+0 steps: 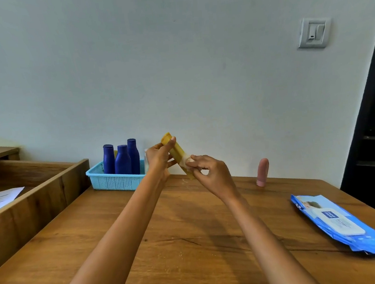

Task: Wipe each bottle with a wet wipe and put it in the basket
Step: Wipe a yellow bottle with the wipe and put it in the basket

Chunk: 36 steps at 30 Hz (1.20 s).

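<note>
Two hands hold one slim yellow plastic bottle [175, 153] above wooden tabletop [190, 232]: left hand [159, 156] grips capped upper end, right hand [207, 170] pinches white wet wipe [187, 161] lower; axis tilts up-left toward turquoise mesh basket [115, 178], nearer left hand.

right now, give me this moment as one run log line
step: wiping | left hand: holds yellow bottle | right hand: rubs wet wipe on it | basket: three blue bottles | pink bottle: waiting

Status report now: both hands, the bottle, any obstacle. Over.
Left hand grips tilted yellow plastic bottle near cap. Right hand pinches white wet wipe on it. Light blue plastic basket holds three dark blue bottles. Nothing blocks.
</note>
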### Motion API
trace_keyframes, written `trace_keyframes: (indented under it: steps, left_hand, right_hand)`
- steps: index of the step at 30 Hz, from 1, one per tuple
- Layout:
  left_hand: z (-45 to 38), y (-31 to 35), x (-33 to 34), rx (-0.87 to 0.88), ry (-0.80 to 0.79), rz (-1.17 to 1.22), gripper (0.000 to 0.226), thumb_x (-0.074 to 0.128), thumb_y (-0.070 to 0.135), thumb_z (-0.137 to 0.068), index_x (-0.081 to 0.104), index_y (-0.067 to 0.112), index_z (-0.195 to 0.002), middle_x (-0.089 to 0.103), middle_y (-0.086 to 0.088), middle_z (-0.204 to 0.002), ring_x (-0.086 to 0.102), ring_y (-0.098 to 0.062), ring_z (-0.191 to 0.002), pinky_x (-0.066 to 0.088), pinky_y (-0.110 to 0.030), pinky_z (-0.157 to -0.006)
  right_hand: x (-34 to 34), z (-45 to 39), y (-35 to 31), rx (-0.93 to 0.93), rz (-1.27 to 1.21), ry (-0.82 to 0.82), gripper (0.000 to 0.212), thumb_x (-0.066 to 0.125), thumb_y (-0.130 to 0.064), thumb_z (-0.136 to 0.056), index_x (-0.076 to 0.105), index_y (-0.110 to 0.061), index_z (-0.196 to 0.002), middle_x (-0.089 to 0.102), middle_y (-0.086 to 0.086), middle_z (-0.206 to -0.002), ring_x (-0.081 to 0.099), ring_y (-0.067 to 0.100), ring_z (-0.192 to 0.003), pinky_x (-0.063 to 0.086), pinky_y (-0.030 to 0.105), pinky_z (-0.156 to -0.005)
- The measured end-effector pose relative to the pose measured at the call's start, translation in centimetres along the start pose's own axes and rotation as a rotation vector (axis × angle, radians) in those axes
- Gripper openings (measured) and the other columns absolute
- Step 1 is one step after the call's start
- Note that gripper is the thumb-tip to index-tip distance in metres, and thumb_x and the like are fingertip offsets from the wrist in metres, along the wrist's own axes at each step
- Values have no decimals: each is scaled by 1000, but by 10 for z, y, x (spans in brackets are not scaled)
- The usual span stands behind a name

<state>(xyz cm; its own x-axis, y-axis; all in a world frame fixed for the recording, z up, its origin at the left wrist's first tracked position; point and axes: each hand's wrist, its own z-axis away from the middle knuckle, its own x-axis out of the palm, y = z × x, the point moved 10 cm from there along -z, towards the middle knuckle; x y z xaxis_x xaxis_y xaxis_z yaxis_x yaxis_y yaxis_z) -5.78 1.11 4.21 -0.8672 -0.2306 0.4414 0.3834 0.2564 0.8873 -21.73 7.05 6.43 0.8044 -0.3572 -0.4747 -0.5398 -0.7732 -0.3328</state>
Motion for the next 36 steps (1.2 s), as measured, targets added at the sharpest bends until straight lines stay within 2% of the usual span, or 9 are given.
trace_keyframes:
  steps: [3,6,12,16,19,22,29,32,36]
  left_hand:
    - [-2,2,-8,8,48,-13,56,71,20,-82,48,0,-129,58,-15,-116,60,-30,-100,55,-40,-75]
    - [-6,6,-15,8,60,10,58,71,21,-82,47,0,-130,57,-15,-116,60,-31,-102,55,-41,-77]
    - [-2,-12,6,-52,-107,-114,51,70,20,-83,49,2,-126,60,-9,-103,59,-27,-95,52,-31,-63]
    - [4,-21,25,-64,-201,-177,24,66,15,-86,59,8,-108,65,-5,-86,65,-18,-76,54,-27,-54]
    - [4,-20,29,-74,-230,-119,22,68,17,-85,59,9,-104,67,-5,-88,66,-20,-80,56,-30,-60]
    - [0,-17,24,-75,-231,-77,29,69,19,-83,58,8,-107,67,-6,-92,65,-22,-84,55,-31,-61]
    - [-2,-13,19,-71,-259,-77,33,66,16,-86,54,6,-115,62,-7,-98,61,-25,-89,53,-34,-64]
    - [8,-17,35,-100,-419,-95,24,60,15,-90,57,4,-111,63,-9,-96,63,-24,-86,56,-34,-65]
    - [18,-17,51,-58,-560,-147,13,55,16,-92,65,10,-100,70,-5,-86,67,-19,-82,55,-32,-69]
  right_hand:
    - [-2,5,15,96,10,2,10,68,-20,-83,73,-14,-89,71,-1,-95,63,8,-81,54,24,-65]
    - [-3,11,33,175,122,7,12,62,-19,-84,69,-12,-76,70,0,-82,62,11,-71,42,17,-54]
    - [-18,1,41,347,-308,201,19,59,-15,-90,69,-15,-106,66,-8,-101,59,-12,-85,44,3,-66]
    - [-2,-11,26,311,-371,95,31,52,-25,-95,60,-18,-125,57,-17,-116,54,-10,-99,42,0,-75]
    - [9,-8,24,281,-328,40,34,56,-28,-93,59,-20,-126,56,-19,-116,51,-14,-99,42,1,-78]
    - [11,-3,25,225,-288,24,30,64,-24,-88,65,-16,-117,60,-20,-108,53,-19,-94,44,2,-73]
    - [8,6,46,327,-162,22,14,59,-16,-87,70,-17,-78,68,-7,-77,63,8,-74,48,19,-60]
    - [0,4,52,453,-421,158,15,56,-16,-92,69,-17,-99,68,-11,-88,68,11,-87,56,22,-73]
    - [3,-4,38,420,-637,149,28,50,-17,-96,63,-18,-121,65,-11,-114,62,3,-103,51,20,-87]
